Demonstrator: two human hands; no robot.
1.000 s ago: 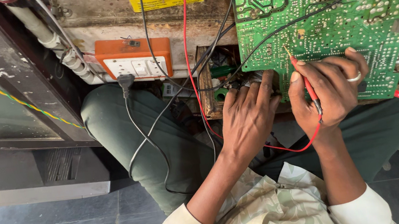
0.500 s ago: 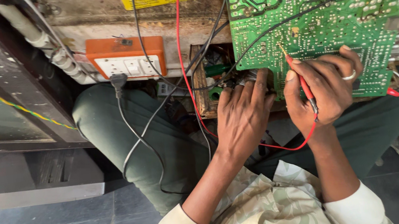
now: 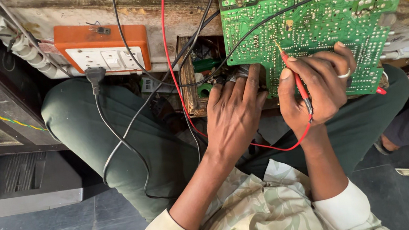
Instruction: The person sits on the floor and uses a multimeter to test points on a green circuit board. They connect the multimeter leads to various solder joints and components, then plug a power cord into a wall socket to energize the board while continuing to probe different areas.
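Both hands stay put: right hand [image 3: 319, 87] gripping red probe [image 3: 297, 82], left hand [image 3: 234, 113] spread on circuit board [image 3: 318, 11].

You have one view only, from your head, looking steeply down and close over your lap at your left hand [image 3: 234, 113], right hand [image 3: 319, 87] and the green circuit board [image 3: 329, 10] on the bench edge

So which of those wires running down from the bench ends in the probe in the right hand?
The red wire, which loops under the right hand into the red probe; the black ones hang down over the lap.
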